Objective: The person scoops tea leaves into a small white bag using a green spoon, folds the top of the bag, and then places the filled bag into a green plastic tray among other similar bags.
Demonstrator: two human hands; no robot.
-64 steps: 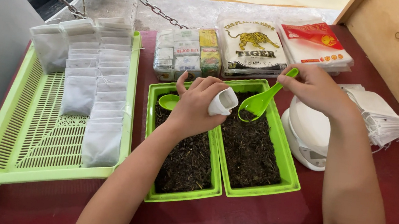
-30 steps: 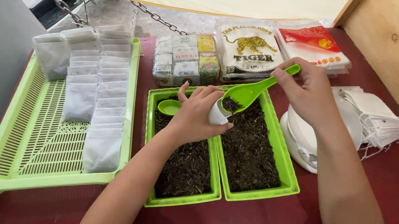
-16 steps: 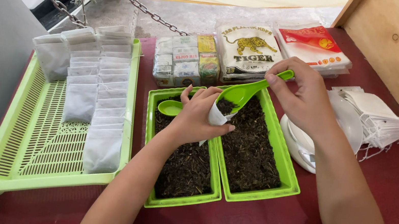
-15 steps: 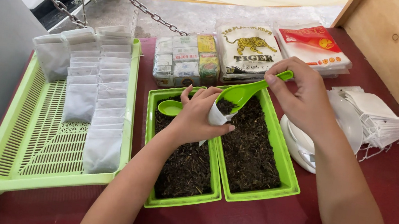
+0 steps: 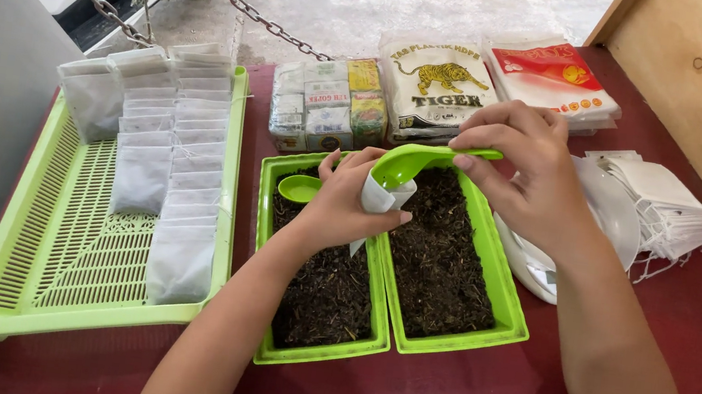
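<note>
Left fingers (image 5: pixel 370 165) pinch a papery pouch (image 5: pixel 383 197); right fingers (image 5: pixel 489 143) grip a glossy scoop (image 5: pixel 415 159).

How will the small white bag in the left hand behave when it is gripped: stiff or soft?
Probably soft and floppy: the white bag creases under the left hand. Likely very light, since fingers alone hold it up. It may spill if tilted, because the green scoop sits at its open mouth.

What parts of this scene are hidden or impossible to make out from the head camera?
- Inside of the small white bag: the green scoop and left hand cover its mouth, so how full it is cannot be told.
- White scale: the right hand and forearm hide most of it.
- Second green spoon: its handle is behind the left hand.
- Slotted green tray: contents of its white sachets are not visible.
</note>
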